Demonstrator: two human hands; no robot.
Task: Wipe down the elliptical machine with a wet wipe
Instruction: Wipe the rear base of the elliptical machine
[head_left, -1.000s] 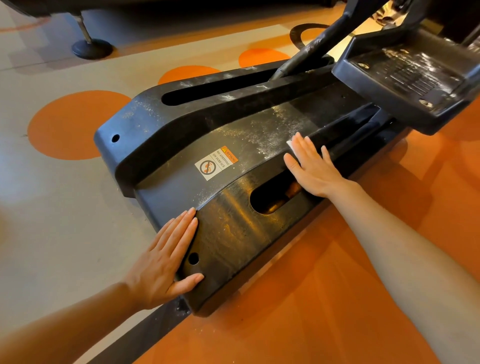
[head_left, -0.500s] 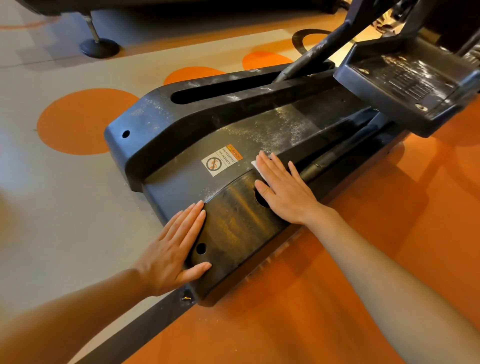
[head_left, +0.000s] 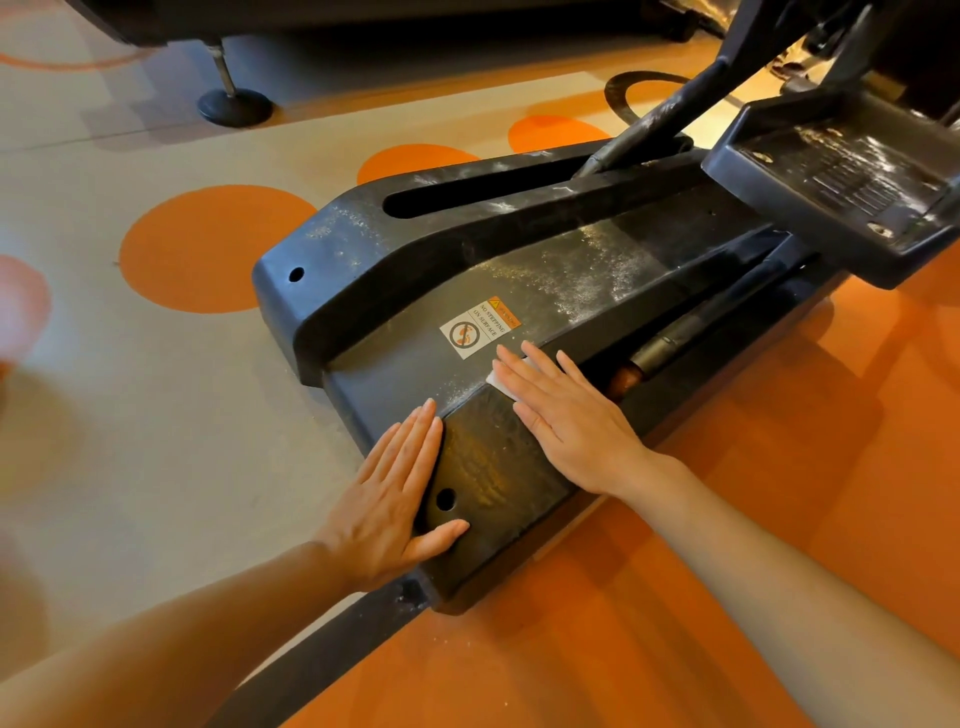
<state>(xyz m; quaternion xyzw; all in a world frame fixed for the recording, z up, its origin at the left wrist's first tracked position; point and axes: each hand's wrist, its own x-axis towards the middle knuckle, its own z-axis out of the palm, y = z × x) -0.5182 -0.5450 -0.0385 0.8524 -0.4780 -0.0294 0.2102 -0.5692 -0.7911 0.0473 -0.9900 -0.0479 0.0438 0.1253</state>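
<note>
Shown flat with fingers straight, the right hand (head_left: 574, 423) presses a white wet wipe (head_left: 500, 381) onto the elliptical machine (head_left: 524, 275) base beside its warning sticker (head_left: 479, 327), while the left hand (head_left: 387, 499), likewise outstretched, rests on the near end.

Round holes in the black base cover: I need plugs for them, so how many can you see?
2: one hole on the far-left corner, one hole on the near end beside the left hand. The hands may hide others.
</note>
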